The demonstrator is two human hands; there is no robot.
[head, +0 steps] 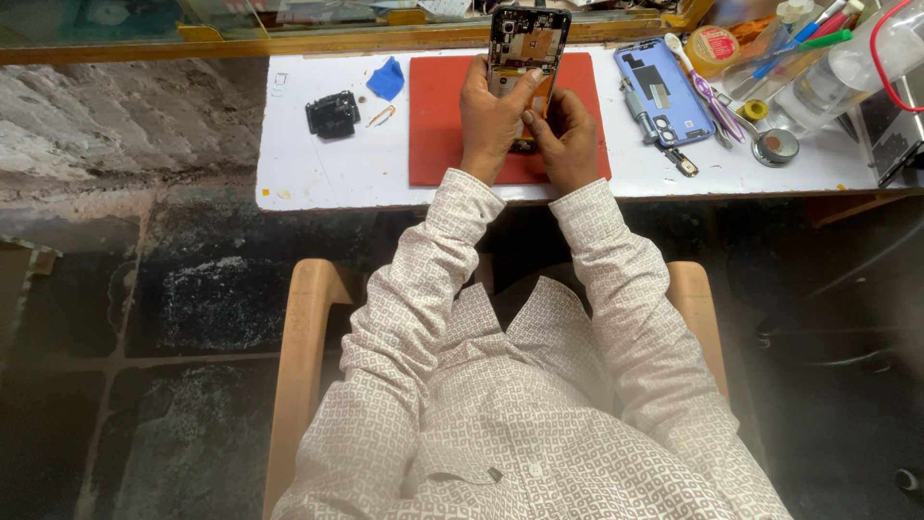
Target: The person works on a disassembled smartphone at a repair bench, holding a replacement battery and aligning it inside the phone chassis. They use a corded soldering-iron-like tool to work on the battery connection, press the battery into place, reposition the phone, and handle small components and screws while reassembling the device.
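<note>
An opened smartphone [527, 48], its back removed and circuitry exposed, stands tilted above a red work mat [438, 125] at the upper centre of the frame. The left hand [489, 120] is wrapped around the phone's lower body, thumb pressed against its right edge, while the right hand [566, 135] closes its fingertips together at the phone's lower right edge; whether they pinch a small part there cannot be told.

The mat lies on a white bench top [327, 173]. To the upper left of it sit a blue cloth scrap [387, 79] and a small black component [333, 115]. To the right lies the detached blue back cover [662, 91], inner face up, with a grey screwdriver [638, 111] just beside it and a toothbrush [698, 77] alongside. Further right are a round yellow tin [713, 45], a small round metal dish [776, 146] and a clear bottle [828, 82].

The work looks best done with the left hand keeping the frame steady against the mat, and the right applying light, even pressure near the edge, so that exposed connectors are not bent.
</note>
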